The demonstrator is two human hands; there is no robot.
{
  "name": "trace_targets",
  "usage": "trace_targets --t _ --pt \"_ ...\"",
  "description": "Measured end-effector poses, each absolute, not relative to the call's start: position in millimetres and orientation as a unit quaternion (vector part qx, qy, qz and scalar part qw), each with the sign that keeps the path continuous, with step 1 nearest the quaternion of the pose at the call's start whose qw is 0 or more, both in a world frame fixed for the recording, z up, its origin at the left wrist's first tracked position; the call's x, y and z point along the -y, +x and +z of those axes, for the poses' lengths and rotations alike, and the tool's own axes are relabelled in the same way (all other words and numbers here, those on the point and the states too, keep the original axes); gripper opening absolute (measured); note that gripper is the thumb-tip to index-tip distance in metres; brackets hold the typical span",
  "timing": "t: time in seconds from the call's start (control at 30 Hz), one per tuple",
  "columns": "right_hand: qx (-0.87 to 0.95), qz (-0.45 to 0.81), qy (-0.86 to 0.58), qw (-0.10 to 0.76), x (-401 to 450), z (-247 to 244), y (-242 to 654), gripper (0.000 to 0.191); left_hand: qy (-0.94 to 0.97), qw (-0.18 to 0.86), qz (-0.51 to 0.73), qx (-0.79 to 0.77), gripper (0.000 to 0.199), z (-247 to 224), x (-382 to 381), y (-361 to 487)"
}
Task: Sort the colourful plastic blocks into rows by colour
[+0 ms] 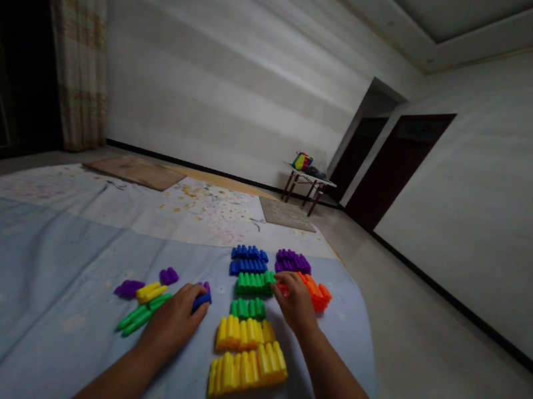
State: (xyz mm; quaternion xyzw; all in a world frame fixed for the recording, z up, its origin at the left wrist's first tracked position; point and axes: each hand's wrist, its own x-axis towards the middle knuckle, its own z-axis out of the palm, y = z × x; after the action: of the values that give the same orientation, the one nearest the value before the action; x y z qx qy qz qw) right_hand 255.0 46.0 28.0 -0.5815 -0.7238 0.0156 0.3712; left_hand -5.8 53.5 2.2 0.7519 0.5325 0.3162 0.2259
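Head view: left hand (173, 326) lies on the blue sheet (30, 283), fingers curled round a blue block (203, 299). Just left of it lie loose green blocks (141, 318), a yellow block (151, 291) and 2 purple blocks (168, 275). Right hand (295, 305) rests palm down, fingers loosely spread over the orange row (315, 291), beside the green row (254, 283); whether it grips one I cannot tell. Yellow rows (246, 358) lie between the forearms.
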Motion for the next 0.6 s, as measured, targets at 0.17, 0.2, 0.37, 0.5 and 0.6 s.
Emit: trace_targets --t 0.17,0.2,0.37,0.5,0.6 --pt "0.687 0.056 -0.578 0.436 -16 22 252 0.021 0.748 0.221 0.343 -0.524 0.026 3 -54 -5" --pt "0.680 0.059 -0.580 0.445 -11 19 252 0.021 0.746 0.222 0.352 -0.521 0.027 3 -54 -4" --pt "0.646 0.058 -0.595 0.474 3 -2 253 0.021 0.729 0.242 0.375 -0.519 0.028 8 -48 3" --pt "0.622 0.065 -0.610 0.486 7 -13 256 0.023 0.682 0.303 0.388 -0.541 0.030 13 -36 14" --pt "0.625 0.068 -0.604 0.490 9 -16 258 0.022 0.656 0.369 0.389 -0.531 0.030 10 -29 24"
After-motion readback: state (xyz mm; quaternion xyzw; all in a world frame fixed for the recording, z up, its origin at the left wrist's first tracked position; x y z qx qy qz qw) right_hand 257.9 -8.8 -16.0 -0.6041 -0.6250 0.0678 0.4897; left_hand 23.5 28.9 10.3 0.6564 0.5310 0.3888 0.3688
